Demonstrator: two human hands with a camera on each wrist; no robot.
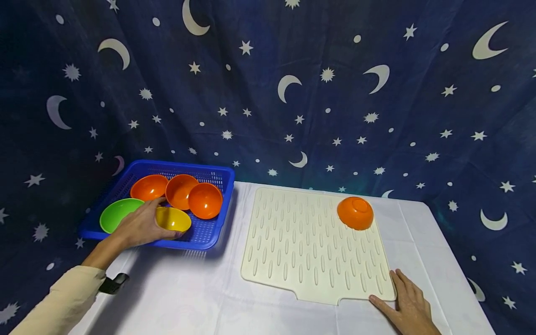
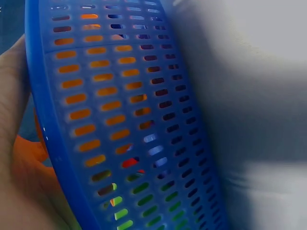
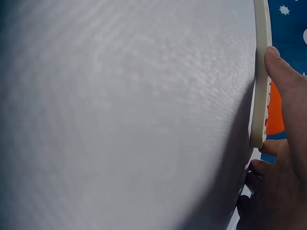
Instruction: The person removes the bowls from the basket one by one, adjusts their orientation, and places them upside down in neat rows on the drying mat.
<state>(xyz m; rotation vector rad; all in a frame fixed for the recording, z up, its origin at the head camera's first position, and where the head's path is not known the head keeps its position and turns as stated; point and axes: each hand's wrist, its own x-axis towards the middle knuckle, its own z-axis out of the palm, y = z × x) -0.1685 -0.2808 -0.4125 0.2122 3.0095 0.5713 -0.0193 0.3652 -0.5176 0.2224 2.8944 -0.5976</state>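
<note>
At the left of the table [image 1: 234, 307] is the blue basket [image 1: 205, 235], with a green bowl [image 1: 117, 216] at its left end. Your left hand [image 1: 144, 223] comes over the near rim, grip narrowed onto the yellow bowl [image 1: 173, 218], thumb on the near side, fingers on the far side. Bowl's in the basket; can't tell if it's off the bottom. Three orange bowls [image 1: 205, 201] sit beyond it. Step in hand, as I read it: picking up the yellow bowl. Next move likely calls for you to lift it straight up, clear of the orange bowls and rim, then carry it right. On the right, a cream mat [image 1: 311, 246] has an upturned orange bowl [image 1: 355, 213] near its far right corner. Your right hand [image 1: 408, 302], fingers loosely spread, touches the near right corner, seemingly steadying it.
</note>
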